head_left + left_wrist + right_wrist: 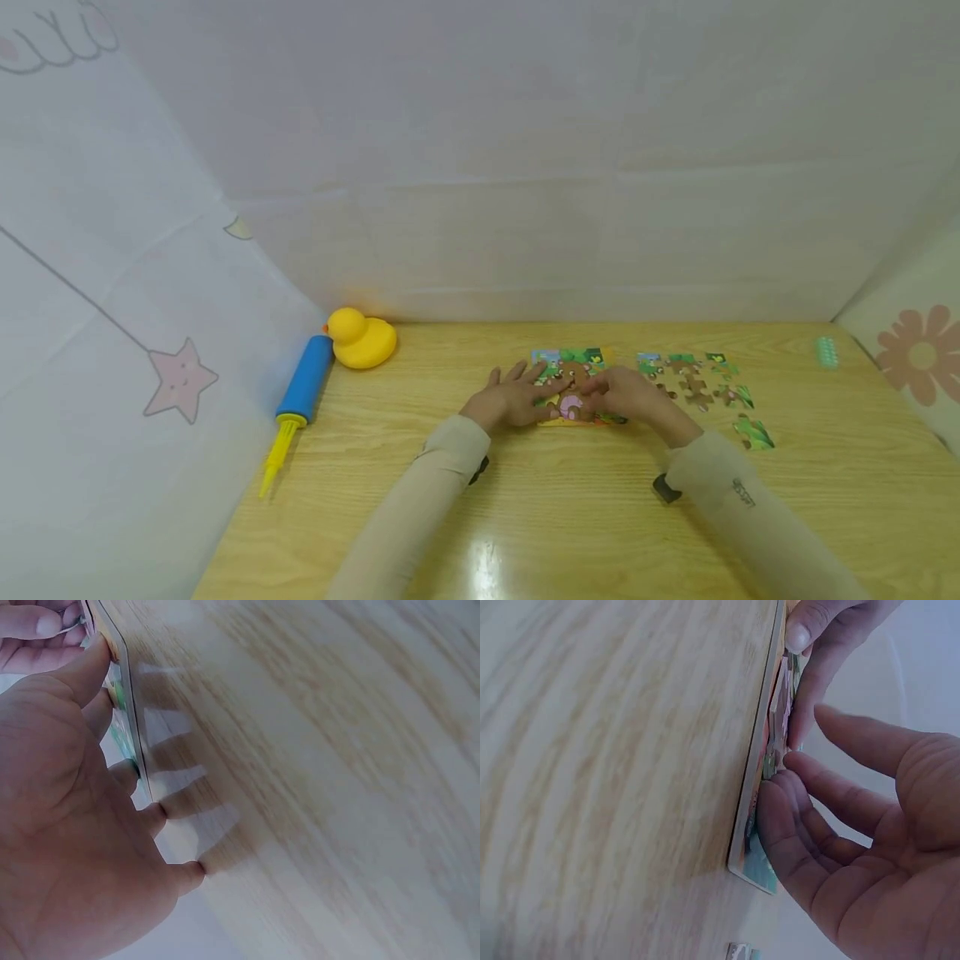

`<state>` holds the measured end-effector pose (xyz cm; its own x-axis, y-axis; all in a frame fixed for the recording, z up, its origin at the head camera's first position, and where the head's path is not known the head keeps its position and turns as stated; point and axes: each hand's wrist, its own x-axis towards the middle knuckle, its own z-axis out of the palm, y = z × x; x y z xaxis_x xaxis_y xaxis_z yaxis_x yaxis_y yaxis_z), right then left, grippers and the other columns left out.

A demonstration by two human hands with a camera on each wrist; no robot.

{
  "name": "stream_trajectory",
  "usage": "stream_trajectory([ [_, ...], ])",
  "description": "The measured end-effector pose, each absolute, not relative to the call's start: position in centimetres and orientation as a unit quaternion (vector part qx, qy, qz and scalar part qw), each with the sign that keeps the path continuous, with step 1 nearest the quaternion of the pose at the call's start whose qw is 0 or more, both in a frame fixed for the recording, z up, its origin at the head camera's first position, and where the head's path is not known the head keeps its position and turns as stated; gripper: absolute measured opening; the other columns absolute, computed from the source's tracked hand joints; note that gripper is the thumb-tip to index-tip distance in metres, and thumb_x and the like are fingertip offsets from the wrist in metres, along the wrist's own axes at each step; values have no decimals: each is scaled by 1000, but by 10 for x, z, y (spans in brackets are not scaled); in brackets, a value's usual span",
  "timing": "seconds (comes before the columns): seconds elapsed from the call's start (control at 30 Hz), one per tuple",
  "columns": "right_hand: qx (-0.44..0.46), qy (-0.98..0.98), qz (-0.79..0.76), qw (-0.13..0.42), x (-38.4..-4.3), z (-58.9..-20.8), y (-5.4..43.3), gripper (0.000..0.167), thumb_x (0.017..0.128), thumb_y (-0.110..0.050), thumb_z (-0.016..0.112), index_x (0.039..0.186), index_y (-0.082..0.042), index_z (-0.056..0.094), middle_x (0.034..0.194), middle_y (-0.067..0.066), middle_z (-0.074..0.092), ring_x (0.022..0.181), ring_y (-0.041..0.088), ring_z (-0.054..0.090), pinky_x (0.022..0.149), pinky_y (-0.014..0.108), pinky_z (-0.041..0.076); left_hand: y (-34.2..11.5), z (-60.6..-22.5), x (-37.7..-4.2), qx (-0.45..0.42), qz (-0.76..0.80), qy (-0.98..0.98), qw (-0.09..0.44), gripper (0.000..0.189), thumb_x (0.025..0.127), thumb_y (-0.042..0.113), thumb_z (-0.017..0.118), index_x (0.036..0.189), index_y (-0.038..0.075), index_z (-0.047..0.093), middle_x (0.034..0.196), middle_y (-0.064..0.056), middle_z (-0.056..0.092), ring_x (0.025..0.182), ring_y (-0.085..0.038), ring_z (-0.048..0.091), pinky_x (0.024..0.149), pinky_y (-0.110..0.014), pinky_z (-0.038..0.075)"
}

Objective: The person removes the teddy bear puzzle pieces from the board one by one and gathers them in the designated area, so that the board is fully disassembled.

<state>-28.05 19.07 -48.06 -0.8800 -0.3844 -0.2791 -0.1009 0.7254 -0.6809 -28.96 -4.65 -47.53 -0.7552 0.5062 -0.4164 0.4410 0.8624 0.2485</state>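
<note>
A bear jigsaw puzzle [572,406] lies in its thin board on the wooden table. My left hand [513,402] rests on the puzzle's left part with fingers spread; in the left wrist view its fingertips press along the board [133,712] and the tabletop beside it. The right hand [633,395] reaches in from the right, bent fingertips touching the pieces [778,712] in the board. Its thumb [855,735] stands apart from those fingers in the right wrist view. Right of the board lie several loose jigsaw pieces [697,392], one green piece [752,432] nearer me.
A yellow toy duck [365,343] sits at the table's back left. Beside it lies a blue and yellow hand pump [306,379]. Far right is a small pale green item [827,352]. Light cloth walls [480,233] stand behind and at both sides.
</note>
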Motion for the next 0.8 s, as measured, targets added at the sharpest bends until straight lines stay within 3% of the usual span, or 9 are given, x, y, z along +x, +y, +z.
stream_trajectory([
  [0.17, -149, 921, -302, 195, -275, -479, 189, 37, 94, -31, 72, 126, -11, 70, 119, 8, 72, 107, 27, 66, 88, 47, 56, -47, -475, -289, 253, 71, 934, 242, 62, 101, 63, 41, 157, 55, 14, 173, 7, -3, 161, -28, -3, 124, -67, 2],
  [0.27, -170, 924, -294, 179, -271, -479, 188, 32, 95, -25, 70, 124, -11, 72, 107, 4, 73, 86, 20, 63, 74, 39, 53, -47, -474, -288, 253, 71, 934, 243, 62, 102, 63, 40, 157, 55, 14, 173, 7, -3, 161, -28, -3, 124, -66, 1],
  [0.4, -196, 927, -282, 151, -267, -479, 187, 27, 96, -20, 67, 120, -11, 74, 82, 1, 65, 62, 14, 44, 60, 30, 37, -47, -473, -289, 255, 66, 933, 244, 62, 102, 63, 39, 158, 54, 13, 173, 6, -4, 160, -28, -3, 124, -67, 1],
  [0.67, -213, 932, -262, 134, -268, -481, 184, 16, 95, -18, 68, 109, -13, 76, 73, -1, 60, 58, 12, 39, 57, 28, 33, -47, -472, -289, 258, 63, 933, 242, 62, 102, 63, 38, 158, 53, 14, 173, 6, -3, 160, -29, -3, 124, -66, 1],
  [0.8, -227, 932, -257, 121, -268, -484, 188, 14, 95, -18, 68, 107, -16, 76, 82, -2, 68, 65, 11, 50, 62, 29, 41, -47, -473, -289, 256, 65, 934, 242, 62, 102, 63, 39, 158, 54, 14, 173, 6, -3, 161, -28, -2, 124, -66, 2],
])
